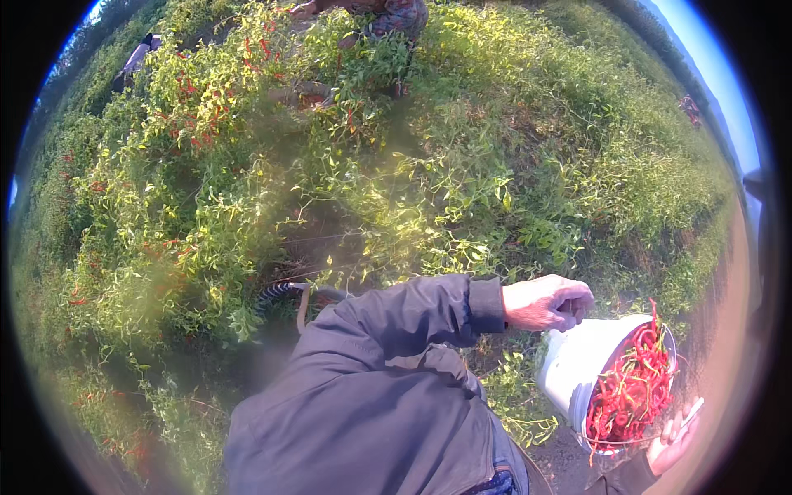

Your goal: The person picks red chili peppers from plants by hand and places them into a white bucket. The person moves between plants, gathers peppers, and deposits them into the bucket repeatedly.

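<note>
My left hand (547, 303), in a dark jacket sleeve, has its fingers curled just above the side of a white plastic bucket (572, 356); its palm is hidden. The bucket lies tilted at the right, its mouth facing right, full of long thin red chili peppers (628, 390) with some green stems. Beyond the mouth, at the lower right, my right hand (677, 436) is closed around the white grip (693, 411) of the bucket's thin wire handle. Leafy chili plants (216, 247) bearing red peppers spread in front of me and to the left.
A person in a patterned garment (399, 18) is among the plants at the top. Another person (139, 59) is partly visible at the upper left. A black-and-white striped thing (275, 294) lies near my left arm. Bare brown ground (721, 322) runs along the right edge.
</note>
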### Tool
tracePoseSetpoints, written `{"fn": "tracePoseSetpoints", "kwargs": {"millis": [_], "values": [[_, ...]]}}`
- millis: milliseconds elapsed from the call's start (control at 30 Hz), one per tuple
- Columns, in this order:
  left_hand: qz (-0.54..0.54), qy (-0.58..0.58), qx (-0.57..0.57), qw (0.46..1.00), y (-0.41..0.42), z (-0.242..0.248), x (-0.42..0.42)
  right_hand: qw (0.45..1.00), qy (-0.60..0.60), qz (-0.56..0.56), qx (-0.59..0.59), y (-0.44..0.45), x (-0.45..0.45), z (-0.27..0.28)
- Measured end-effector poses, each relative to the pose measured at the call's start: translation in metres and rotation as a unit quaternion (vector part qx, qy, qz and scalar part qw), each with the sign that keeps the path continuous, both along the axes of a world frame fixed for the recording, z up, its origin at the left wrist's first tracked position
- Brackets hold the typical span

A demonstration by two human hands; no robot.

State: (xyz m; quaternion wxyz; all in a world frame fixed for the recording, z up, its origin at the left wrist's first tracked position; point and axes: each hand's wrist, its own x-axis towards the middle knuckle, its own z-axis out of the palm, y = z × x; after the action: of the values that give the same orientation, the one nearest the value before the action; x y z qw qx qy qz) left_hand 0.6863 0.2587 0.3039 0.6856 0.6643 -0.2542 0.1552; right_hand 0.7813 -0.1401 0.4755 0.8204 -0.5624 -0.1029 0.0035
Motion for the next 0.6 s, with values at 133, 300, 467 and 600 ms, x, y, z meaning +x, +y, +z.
{"fn": "tracePoseSetpoints", "kwargs": {"millis": [133,300,467,600], "values": [[0.153,-0.108,0.239,0.953,-0.005,0.045,0.005,0.986,0.036,0.164,-0.011,0.097,0.011,-0.062],[0.277,-0.143,0.452,0.836,0.027,0.026,0.011,0.944,0.088,0.318,-0.022,0.229,-0.024,-0.109],[0.255,-0.087,0.448,0.852,0.089,-0.041,0.004,0.86,0.18,0.477,0.008,0.333,-0.09,-0.114],[0.154,-0.284,-0.199,0.925,0.086,-0.068,-0.007,0.806,0.199,0.556,-0.033,0.389,-0.147,-0.116]]}}
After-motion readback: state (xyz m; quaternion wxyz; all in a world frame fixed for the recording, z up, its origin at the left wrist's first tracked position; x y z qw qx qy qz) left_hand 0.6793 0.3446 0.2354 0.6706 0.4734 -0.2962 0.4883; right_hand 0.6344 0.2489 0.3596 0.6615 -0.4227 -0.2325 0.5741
